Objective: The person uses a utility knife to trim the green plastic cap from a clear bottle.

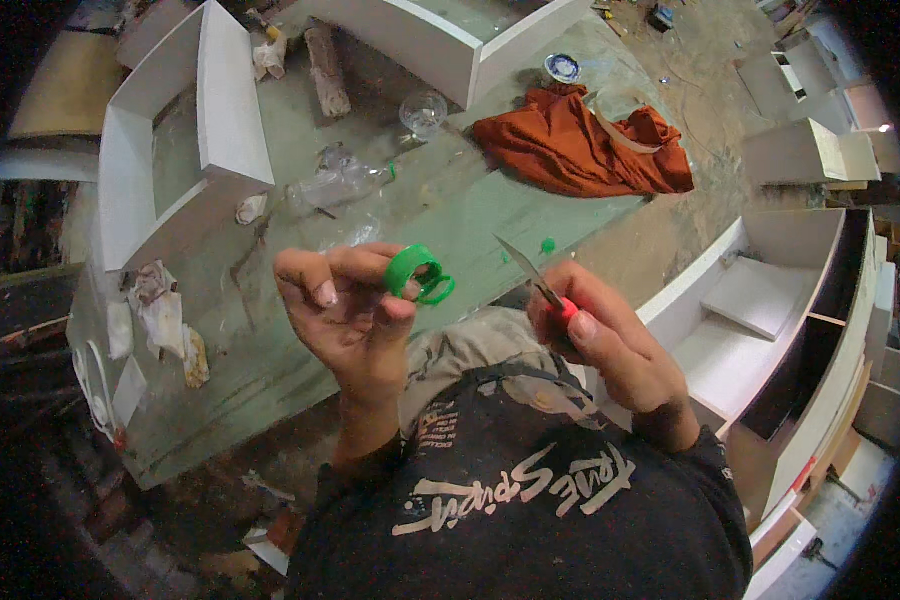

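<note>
My left hand [355, 300] pinches a green plastic cap [402, 268] between fingers and thumb. The cap looks like a ring with an open middle, and a thin green loop stands off its right side. In my right hand [618, 345] is a small knife [519, 258] with a red handle, its blade tilted up and left toward the cap but apart from it. Beyond the blade, a small green piece [548, 245] lies on the greenish tabletop [270, 400]. A clear plastic bottle [345, 188] lies on its side farther off.
An orange-brown cloth [580, 150] covers the table's far right, near a round tub [562, 68] and a clear plastic cup [423, 115]. White box frames stand at the left [225, 100] and back. A white cabinet [700, 340] is close on my right. Crumpled scraps [165, 315] lie left.
</note>
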{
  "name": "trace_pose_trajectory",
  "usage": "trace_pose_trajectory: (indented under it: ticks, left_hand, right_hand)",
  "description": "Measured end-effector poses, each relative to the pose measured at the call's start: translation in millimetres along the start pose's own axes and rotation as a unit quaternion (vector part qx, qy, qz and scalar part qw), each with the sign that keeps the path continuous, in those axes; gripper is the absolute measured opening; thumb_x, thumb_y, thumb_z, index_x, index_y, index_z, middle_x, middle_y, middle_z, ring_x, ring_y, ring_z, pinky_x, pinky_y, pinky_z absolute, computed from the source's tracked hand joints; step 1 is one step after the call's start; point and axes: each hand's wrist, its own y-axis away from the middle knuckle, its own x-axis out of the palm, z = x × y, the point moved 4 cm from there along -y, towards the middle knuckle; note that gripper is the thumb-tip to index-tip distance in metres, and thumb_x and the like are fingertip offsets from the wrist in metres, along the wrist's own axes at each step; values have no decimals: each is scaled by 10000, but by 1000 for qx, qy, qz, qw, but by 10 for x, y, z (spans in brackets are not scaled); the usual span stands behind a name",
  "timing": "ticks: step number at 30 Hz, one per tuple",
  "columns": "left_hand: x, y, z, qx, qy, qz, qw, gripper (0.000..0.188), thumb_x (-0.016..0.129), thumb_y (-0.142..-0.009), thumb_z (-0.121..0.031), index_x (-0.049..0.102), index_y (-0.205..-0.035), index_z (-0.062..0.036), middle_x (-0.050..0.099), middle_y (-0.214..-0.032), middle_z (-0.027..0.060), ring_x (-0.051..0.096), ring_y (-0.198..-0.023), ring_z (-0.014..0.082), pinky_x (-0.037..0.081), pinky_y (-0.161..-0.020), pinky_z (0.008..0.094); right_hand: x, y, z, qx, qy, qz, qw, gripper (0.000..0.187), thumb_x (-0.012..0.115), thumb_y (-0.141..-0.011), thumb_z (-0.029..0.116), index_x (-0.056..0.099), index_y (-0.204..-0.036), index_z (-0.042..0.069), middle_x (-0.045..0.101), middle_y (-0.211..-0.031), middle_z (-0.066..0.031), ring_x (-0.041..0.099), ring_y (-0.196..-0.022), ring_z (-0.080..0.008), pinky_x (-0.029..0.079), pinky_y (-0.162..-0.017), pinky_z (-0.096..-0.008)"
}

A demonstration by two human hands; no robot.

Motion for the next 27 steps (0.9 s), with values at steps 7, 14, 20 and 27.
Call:
trace_pose_trajectory:
  ticks: [7,14,20,27]
  left_hand:
    - [-4,-57,-2,53,31,49,997,596,870,-789,-248,313,-984,-172,572,-801,9,617,-900,216,504,-837,333]
    - [-17,-21,-17,47,47,71,995,596,867,-787,-220,314,-999,-160,582,-788,17,670,-983,321,581,-811,370]
    - [-87,-48,26,20,80,95,992,672,916,-711,-261,320,-1005,-160,596,-838,16,688,-953,315,587,-794,379]
    - [-33,-19,184,-75,188,116,973,710,892,-710,-322,422,-1195,-104,625,-1150,121,680,-992,260,571,-868,391]
  right_hand:
    - [-23,34,165,-55,247,17,967,242,511,-1025,218,555,-1061,-17,545,-901,-174,560,-820,-338,464,-741,-397]
    - [57,17,312,-97,380,-4,920,278,522,-990,208,622,-1083,-34,597,-880,-174,589,-741,-338,466,-680,-381]
    - [156,-53,340,-63,382,11,922,238,507,-998,173,627,-1018,-31,593,-837,-173,591,-734,-330,464,-661,-381]
    - [234,-57,264,68,249,4,966,303,476,-1054,230,613,-932,-11,584,-729,-159,588,-670,-300,463,-632,-381]
